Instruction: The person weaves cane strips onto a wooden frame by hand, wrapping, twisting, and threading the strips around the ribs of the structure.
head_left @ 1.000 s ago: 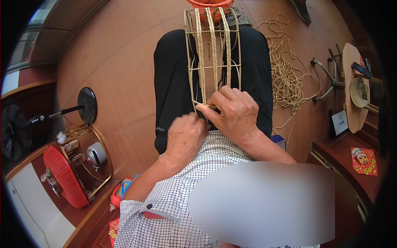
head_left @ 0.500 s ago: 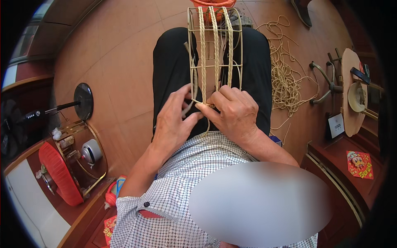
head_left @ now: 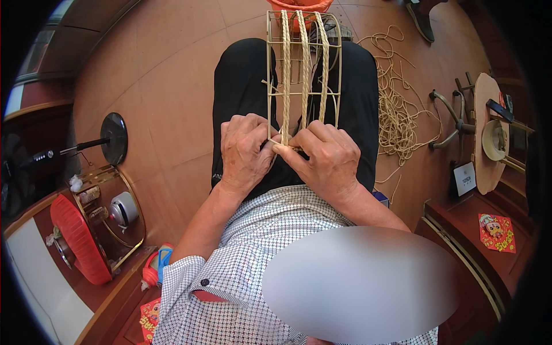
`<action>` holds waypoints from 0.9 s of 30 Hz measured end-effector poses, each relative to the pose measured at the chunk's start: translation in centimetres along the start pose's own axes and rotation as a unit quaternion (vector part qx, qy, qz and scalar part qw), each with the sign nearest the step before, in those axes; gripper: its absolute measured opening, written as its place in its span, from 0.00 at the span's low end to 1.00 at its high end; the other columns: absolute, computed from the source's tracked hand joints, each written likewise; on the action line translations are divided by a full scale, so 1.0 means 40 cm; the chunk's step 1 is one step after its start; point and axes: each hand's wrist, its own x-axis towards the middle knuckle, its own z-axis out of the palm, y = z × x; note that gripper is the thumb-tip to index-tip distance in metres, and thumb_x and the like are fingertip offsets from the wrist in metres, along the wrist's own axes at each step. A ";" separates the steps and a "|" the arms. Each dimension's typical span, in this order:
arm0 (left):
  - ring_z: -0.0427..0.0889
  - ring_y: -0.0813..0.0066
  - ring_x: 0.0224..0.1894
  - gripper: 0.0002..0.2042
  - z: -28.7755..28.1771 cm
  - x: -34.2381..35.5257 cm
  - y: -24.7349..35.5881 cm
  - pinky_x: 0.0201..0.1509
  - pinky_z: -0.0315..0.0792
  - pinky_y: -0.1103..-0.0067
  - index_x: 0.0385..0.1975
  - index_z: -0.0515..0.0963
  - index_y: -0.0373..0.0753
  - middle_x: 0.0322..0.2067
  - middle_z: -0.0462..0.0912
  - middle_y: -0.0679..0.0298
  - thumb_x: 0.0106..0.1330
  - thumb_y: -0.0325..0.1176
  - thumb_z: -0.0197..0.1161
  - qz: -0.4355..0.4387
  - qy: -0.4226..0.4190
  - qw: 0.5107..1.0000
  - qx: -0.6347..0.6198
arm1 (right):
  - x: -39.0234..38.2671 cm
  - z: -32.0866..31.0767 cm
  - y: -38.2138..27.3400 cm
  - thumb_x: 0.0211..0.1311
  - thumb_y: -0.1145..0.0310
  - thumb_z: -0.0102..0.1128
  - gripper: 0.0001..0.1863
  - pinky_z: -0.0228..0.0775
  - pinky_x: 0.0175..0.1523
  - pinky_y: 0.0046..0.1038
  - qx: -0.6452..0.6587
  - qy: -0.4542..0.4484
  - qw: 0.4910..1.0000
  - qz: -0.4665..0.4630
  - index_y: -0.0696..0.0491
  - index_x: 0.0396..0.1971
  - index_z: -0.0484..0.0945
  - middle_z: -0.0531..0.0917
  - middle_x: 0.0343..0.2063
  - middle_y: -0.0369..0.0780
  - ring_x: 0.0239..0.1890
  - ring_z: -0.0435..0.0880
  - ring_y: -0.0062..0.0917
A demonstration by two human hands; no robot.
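Observation:
A long metal wire frame (head_left: 305, 94) rests on my lap between my thighs, its near end at my hands. Several strands of pale twisted cord (head_left: 286, 69) run lengthwise over it. My left hand (head_left: 246, 150) is closed at the frame's near left corner, thumb and fingers pinching the cord there. My right hand (head_left: 328, 152) is closed beside it, thumb and forefinger pressed on the same cord at the near end bar. The fingertips of both hands nearly meet. What lies under the fingers is mostly hidden.
A loose heap of cord (head_left: 399, 123) lies on the floor to the right. Behind the frame stands an orange bucket (head_left: 302, 6). A round-topped table (head_left: 489, 167) is at the right, a fan's round base (head_left: 115, 139) at the left. Another person's shoe (head_left: 422, 23) shows at the far right.
My left hand has gone from spread fingers to a closed pinch next to my right hand. The loose cord end by it is no longer visible. The frame shifts slightly right in view.

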 end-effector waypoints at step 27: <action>0.74 0.73 0.24 0.12 -0.064 0.048 0.036 0.27 0.68 0.73 0.31 0.79 0.36 0.28 0.77 0.65 0.77 0.34 0.69 -0.155 -0.098 0.976 -0.121 | -0.019 0.021 0.001 0.59 0.55 0.81 0.17 0.70 0.35 0.33 -0.022 -0.009 1.000 -0.009 0.48 0.25 0.81 0.74 0.25 0.33 0.28 0.79 0.27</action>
